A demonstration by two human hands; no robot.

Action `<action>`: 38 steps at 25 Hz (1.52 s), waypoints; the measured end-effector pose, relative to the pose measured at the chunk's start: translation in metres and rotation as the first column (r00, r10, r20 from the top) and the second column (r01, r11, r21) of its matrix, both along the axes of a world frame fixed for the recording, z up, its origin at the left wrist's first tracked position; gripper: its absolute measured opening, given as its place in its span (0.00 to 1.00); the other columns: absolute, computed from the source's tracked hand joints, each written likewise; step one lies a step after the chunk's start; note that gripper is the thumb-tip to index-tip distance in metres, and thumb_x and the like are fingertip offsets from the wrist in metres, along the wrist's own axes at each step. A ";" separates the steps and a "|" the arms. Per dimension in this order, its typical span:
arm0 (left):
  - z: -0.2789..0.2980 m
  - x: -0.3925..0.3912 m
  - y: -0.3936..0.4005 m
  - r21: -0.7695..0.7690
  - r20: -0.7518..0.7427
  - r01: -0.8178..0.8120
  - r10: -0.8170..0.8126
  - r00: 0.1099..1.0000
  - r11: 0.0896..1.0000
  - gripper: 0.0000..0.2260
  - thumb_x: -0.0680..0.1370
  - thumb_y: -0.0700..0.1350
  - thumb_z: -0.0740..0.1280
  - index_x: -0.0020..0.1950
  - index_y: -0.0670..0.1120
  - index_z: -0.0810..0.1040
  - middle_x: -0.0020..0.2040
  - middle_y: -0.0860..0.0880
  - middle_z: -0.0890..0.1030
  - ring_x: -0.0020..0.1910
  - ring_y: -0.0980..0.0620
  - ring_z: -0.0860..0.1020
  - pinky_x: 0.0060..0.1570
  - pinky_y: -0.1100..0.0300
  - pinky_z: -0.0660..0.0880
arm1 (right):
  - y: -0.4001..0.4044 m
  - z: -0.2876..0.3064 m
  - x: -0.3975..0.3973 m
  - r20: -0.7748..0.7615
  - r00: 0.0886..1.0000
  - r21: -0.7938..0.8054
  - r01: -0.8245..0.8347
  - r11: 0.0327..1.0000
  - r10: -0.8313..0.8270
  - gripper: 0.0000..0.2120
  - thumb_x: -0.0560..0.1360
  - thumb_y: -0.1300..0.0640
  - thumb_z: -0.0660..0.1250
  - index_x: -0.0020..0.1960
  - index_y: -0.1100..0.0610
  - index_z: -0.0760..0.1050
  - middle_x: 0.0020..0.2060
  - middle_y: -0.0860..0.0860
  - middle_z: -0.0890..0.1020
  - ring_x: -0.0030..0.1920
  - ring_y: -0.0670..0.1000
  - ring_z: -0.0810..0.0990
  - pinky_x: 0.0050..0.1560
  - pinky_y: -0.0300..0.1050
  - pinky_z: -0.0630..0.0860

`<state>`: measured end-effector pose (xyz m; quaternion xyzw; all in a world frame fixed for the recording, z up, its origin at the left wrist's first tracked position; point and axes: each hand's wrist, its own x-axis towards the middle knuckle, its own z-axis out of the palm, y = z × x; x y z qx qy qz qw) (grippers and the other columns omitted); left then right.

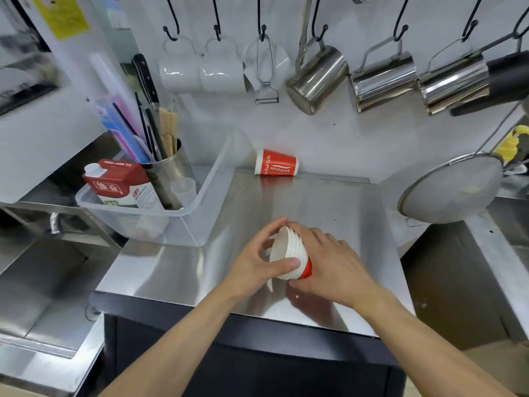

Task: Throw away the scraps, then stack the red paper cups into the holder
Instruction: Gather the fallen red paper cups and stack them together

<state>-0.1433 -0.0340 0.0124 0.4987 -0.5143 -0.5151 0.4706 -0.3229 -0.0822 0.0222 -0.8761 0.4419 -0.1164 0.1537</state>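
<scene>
A nested stack of red paper cups (289,257) lies tilted between both hands over the steel counter (329,213), white rims facing up and left. My left hand (259,260) grips the rim end, thumb across the white lips. My right hand (333,265) wraps the red base end from the right. One more red paper cup (276,162) lies on its side at the back of the counter against the wall, apart from both hands. No holder or scraps are visible.
A clear plastic bin (200,207) at left holds a red milk carton (120,184) and a steel canister of straws (169,173). Steel pitchers (317,78), white mugs and a peeler hang above. A mesh strainer (452,187) hangs at right. A sink (43,282) lies left.
</scene>
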 end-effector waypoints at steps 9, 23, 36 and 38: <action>0.010 0.037 -0.132 0.101 0.092 -0.231 0.222 0.971 0.968 0.19 0.75 0.58 0.69 0.65 0.58 0.74 0.62 0.55 0.78 0.61 0.55 0.78 0.51 0.65 0.72 | -0.058 0.004 -0.006 0.190 0.957 0.087 0.208 0.974 -0.221 0.42 0.58 0.26 0.69 0.66 0.31 0.54 0.60 0.43 0.76 0.52 0.51 0.80 0.47 0.48 0.75; -0.040 0.079 -0.308 0.114 0.414 -0.499 0.415 0.810 0.859 0.13 0.76 0.38 0.71 0.60 0.39 0.80 0.57 0.41 0.82 0.49 0.47 0.80 0.47 0.60 0.73 | -0.108 -0.011 -0.045 0.465 0.723 0.386 0.354 0.852 -0.511 0.37 0.53 0.40 0.78 0.57 0.35 0.63 0.58 0.42 0.72 0.55 0.46 0.76 0.49 0.45 0.76; 0.074 0.012 -0.104 -0.356 0.147 0.032 0.022 0.989 0.934 0.06 0.73 0.46 0.70 0.49 0.48 0.79 0.58 0.51 0.75 0.58 0.55 0.76 0.57 0.54 0.74 | -0.028 -0.018 -0.042 0.690 0.554 0.360 0.295 0.885 -0.466 0.43 0.58 0.46 0.81 0.67 0.38 0.64 0.59 0.34 0.75 0.59 0.40 0.77 0.54 0.41 0.79; 0.084 0.001 -0.075 -0.449 0.292 0.133 0.004 0.956 0.883 0.06 0.74 0.47 0.68 0.47 0.45 0.78 0.63 0.50 0.72 0.65 0.51 0.72 0.63 0.53 0.70 | -0.012 -0.018 -0.042 0.714 0.542 0.378 0.235 0.895 -0.444 0.44 0.59 0.48 0.82 0.69 0.39 0.64 0.60 0.39 0.78 0.59 0.44 0.79 0.56 0.46 0.80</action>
